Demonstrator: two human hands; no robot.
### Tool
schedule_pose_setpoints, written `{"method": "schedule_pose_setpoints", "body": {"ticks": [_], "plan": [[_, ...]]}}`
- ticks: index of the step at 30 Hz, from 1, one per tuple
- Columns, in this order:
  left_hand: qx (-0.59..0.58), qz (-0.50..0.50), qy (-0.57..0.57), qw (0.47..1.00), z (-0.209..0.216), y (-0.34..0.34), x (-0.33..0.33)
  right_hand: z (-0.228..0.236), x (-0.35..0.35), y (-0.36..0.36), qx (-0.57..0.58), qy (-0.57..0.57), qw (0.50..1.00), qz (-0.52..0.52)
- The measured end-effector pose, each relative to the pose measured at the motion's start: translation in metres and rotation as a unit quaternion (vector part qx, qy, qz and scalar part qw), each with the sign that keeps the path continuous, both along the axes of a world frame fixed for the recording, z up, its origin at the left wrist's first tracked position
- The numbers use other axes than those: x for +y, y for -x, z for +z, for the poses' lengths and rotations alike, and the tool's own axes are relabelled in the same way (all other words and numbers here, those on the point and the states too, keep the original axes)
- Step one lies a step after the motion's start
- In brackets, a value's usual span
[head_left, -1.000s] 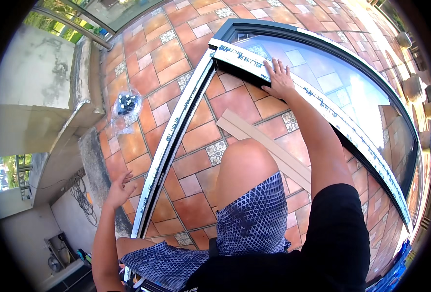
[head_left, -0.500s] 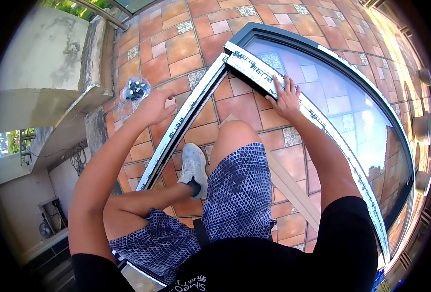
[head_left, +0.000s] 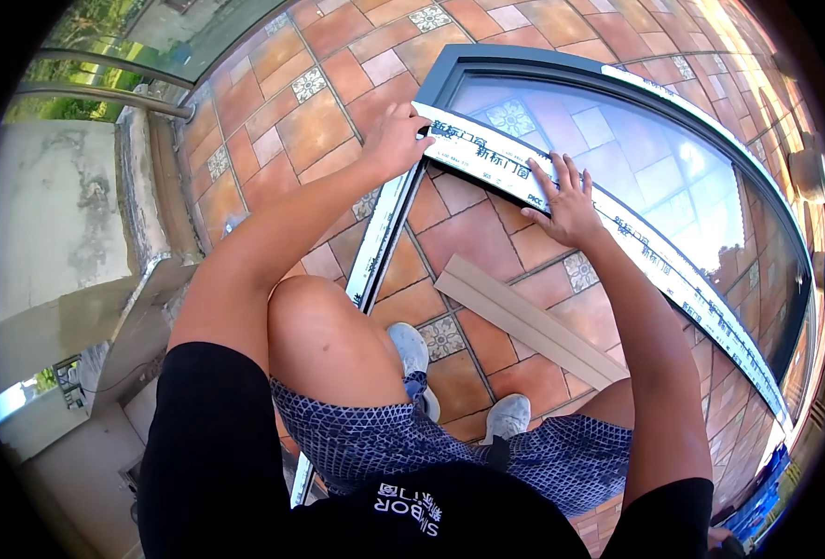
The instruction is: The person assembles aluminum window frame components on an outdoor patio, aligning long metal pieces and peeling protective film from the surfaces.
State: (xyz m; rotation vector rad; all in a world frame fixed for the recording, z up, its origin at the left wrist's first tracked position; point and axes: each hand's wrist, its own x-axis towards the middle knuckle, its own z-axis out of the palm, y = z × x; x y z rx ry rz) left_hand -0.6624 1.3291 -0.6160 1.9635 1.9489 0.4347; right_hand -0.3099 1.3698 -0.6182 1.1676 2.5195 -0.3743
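A large glazed window panel [head_left: 599, 121] with a dark grey frame lies in front of me. White printed protective film covers its near frame bar [head_left: 655, 247]. At that bar's left end, my left hand [head_left: 396, 140] pinches a small black piece [head_left: 423, 131] against the corner; its exact kind is hidden by my fingers. My right hand [head_left: 569, 203] rests with fingers spread on the same bar, farther right. A second film-covered frame bar [head_left: 386, 219] runs from under the corner toward my left knee.
Flat brown strips [head_left: 524, 321] lie on the terracotta tile floor [head_left: 468, 214] between the panel and my legs. A low concrete wall [head_left: 68, 205] stands at left, with a metal rail [head_left: 105, 93] beyond it. My shoes [head_left: 508, 416] are close to the strips.
My left hand has moved up and right, from beside the left bar to the panel's corner. My legs have shifted, and my left arm now mostly covers the bag of small dark parts.
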Motion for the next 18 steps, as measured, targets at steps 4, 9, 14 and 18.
{"method": "schedule_pose_setpoints", "body": {"ticks": [4, 9, 14, 18], "plan": [[-0.009, 0.0, -0.069, 0.998, -0.012, -0.01, -0.013, 0.002, 0.002, -0.006, 0.008, 0.012, 1.0, -0.011], [-0.073, 0.069, -0.097, 0.99, -0.025, 0.0, -0.006, 0.005, 0.001, 0.002, 0.021, 0.016, 1.0, -0.017], [-0.04, 0.026, -0.096, 0.994, -0.018, -0.005, 0.008, 0.008, 0.001, -0.003, 0.0, 0.023, 0.999, -0.023], [-0.015, -0.01, -0.061, 0.998, -0.014, -0.002, 0.012, 0.012, 0.006, 0.001, -0.004, 0.023, 0.999, -0.025]]}}
